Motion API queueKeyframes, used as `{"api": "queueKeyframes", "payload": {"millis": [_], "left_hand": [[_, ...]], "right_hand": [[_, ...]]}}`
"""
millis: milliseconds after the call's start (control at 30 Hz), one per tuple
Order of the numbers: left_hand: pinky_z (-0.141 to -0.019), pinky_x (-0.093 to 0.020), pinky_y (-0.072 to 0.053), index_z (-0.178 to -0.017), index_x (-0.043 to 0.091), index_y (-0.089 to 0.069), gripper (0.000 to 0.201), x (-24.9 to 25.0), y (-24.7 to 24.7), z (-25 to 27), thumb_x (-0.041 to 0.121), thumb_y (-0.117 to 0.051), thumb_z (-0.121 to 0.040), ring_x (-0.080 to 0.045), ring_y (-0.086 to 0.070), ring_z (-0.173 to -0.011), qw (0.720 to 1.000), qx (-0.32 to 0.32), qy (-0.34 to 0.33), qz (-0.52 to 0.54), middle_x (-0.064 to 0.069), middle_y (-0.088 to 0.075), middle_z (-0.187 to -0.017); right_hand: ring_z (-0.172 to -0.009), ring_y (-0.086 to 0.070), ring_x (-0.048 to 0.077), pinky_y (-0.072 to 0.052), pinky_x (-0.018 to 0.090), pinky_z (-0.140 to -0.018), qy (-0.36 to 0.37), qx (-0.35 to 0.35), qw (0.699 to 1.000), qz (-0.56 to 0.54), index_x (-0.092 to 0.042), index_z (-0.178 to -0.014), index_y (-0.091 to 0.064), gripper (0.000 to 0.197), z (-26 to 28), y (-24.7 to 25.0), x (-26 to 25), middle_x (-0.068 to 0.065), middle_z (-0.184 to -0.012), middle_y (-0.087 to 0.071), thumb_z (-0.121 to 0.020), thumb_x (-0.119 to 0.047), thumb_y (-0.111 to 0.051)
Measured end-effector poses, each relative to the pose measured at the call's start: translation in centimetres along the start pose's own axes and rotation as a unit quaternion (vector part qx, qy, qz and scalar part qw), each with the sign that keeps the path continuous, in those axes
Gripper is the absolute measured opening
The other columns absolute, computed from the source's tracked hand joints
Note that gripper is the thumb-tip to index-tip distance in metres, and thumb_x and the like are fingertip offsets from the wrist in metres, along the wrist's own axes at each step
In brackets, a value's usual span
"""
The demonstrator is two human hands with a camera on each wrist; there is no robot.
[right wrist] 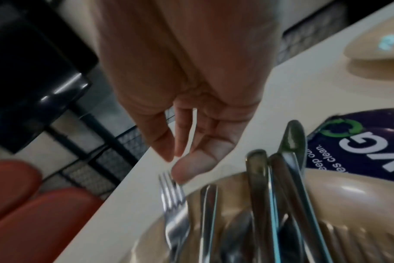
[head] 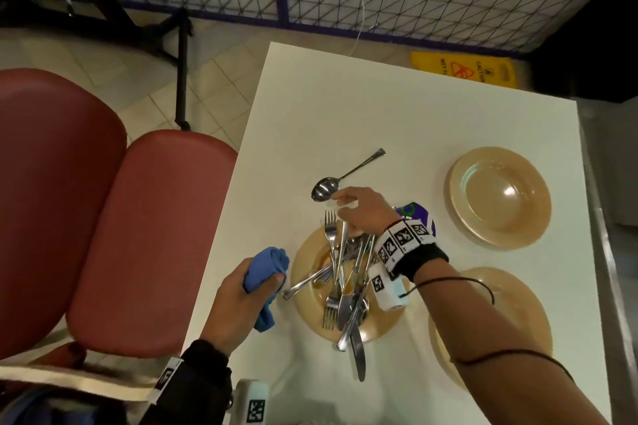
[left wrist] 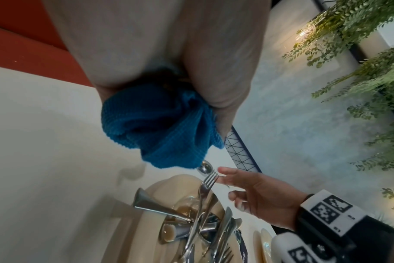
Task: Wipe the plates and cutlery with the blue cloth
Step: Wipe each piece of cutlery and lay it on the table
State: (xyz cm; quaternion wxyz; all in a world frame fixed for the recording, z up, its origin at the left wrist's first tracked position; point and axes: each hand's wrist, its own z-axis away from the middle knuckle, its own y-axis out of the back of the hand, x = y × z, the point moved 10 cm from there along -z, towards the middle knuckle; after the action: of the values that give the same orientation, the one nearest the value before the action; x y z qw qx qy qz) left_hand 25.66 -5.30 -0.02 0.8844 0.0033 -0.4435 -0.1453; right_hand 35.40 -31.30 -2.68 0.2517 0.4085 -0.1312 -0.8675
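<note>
My left hand (head: 241, 297) grips the bunched blue cloth (head: 267, 269) (left wrist: 160, 128) at the table's left edge, just left of a beige plate (head: 307, 272) piled with several forks, knives and spoons (head: 345, 286) (right wrist: 259, 204). My right hand (head: 359, 210) (right wrist: 180, 153) hovers over the plate's far rim with relaxed fingers, holding nothing, its fingertips near a fork's tines (right wrist: 171, 186) (left wrist: 208, 179). A lone spoon (head: 341, 178) lies on the table just beyond that hand.
A stack of clean beige plates (head: 499, 197) sits at the far right and another plate (head: 524, 314) lies under my right forearm. A purple sticker (head: 417, 214) (right wrist: 360, 142) is on the white table (head: 345, 107). Red seats (head: 114, 235) stand to the left.
</note>
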Motion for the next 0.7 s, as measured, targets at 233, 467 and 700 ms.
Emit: {"api": "queueKeyframes", "payload": {"millis": [233,467,700], "left_hand": [[-0.057,-0.025,-0.051,-0.125,0.035,-0.059,0.027,0.8,-0.6,1.4,0.020,-0.055,-0.103,-0.018,-0.066,-0.074,1.000,-0.023,-0.009,-0.004,0.006,-0.072,-0.094],[-0.107,-0.036,-0.046,-0.138,0.041,-0.047,0.037,3.2,-2.5,1.1,0.024,-0.050,-0.106,-0.001,-0.057,-0.121,0.997,-0.045,-0.055,-0.013,0.021,-0.060,-0.131],[-0.106,-0.041,-0.048,-0.154,0.031,-0.035,0.050,7.5,-7.3,-0.5,0.025,-0.049,-0.106,-0.021,-0.061,-0.113,0.989,-0.075,-0.120,-0.052,0.001,-0.061,-0.129]], "right_hand": [[-0.088,-0.066,0.010,-0.053,0.024,-0.081,0.048,0.061,0.991,0.106,-0.028,-0.094,-0.075,0.014,0.9,-1.1,-1.4,-0.009,-0.095,-0.072,-0.086,-0.019,-0.067],[-0.090,-0.066,0.012,-0.051,0.029,-0.087,0.142,0.083,0.984,0.068,-0.024,-0.092,-0.078,0.010,4.2,1.6,-5.4,-0.007,-0.092,-0.072,-0.087,-0.019,-0.072],[-0.078,-0.065,-0.001,-0.050,0.020,-0.079,0.245,0.127,0.961,0.004,-0.018,-0.091,-0.079,0.010,10.1,4.9,-9.0,-0.007,-0.088,-0.077,-0.087,-0.016,-0.071]]}}
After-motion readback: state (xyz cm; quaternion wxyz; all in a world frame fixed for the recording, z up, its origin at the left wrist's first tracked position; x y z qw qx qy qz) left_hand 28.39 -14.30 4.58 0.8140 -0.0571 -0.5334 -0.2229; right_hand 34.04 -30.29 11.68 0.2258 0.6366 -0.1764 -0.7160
